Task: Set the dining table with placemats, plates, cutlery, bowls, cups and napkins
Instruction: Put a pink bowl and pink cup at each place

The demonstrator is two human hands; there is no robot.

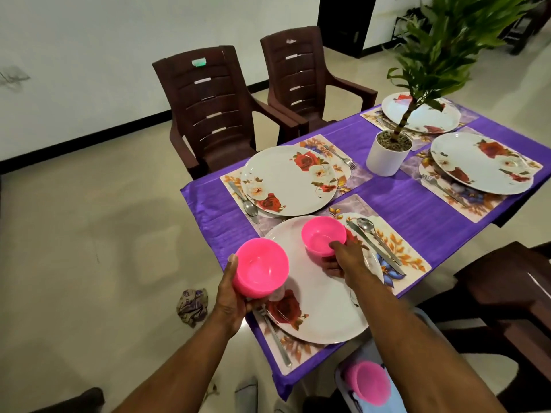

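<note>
Your right fingers (337, 244) are curled over the near rim of a pink bowl (323, 235), with the thumb underneath, so that hand has hold of it. The bowl sits over the far part of the near plate (322, 305); I cannot tell if it is touching the plate yet. Your left hand (235, 296) is wrapped around a stack of pink bowls (261, 268), thumb on the left side, fingers under the bottom. The stack is in the air over the near left edge of the table (417, 210).

You are on the bowl step, I think. All four mats already have plates and cutlery. No cups or napkins are set out on the table.

Next, set this bowl down flat and let go. Then take another bowl off the stack for the next plate (289, 180) across the table.

Both your arms reach forward from the bottom of the view. Your right arm stretches farther, across the plate. Your left arm is bent in closer.
</note>
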